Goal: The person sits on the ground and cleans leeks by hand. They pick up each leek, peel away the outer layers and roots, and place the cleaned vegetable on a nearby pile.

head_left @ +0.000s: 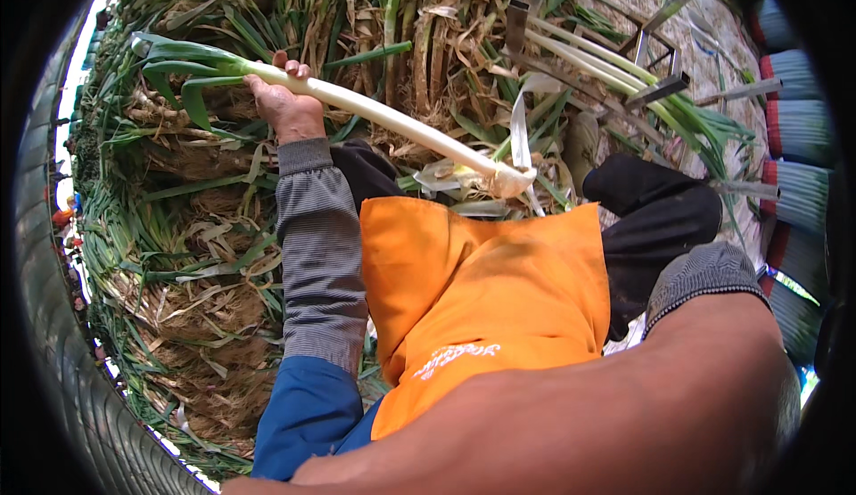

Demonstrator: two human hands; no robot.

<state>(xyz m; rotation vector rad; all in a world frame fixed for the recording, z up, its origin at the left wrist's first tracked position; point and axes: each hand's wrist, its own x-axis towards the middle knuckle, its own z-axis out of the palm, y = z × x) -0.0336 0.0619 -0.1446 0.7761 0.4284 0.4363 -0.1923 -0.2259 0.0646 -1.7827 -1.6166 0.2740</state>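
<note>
My left hand (287, 100) is closed around a long, pale-stemmed leek or large green onion (394, 117). Its green leaves extend to the upper left, while the root end hangs above the lap, beside loose whitish peelings (461, 177). Large and blurred, my right hand (568, 421) crosses the bottom of the view very close to the camera, below its grey cuff; the fingers cannot be made out, nor whether they hold anything. An orange apron (488, 274) covers the front of my body.
Untrimmed leek-like plants (200, 321) with dry leaves and roots are heaped at left and ahead. At upper right, several clean pale stalks (595, 60) lie across a metal frame (652, 97) with projecting bars. Banded green bundles (799, 134) line the right edge.
</note>
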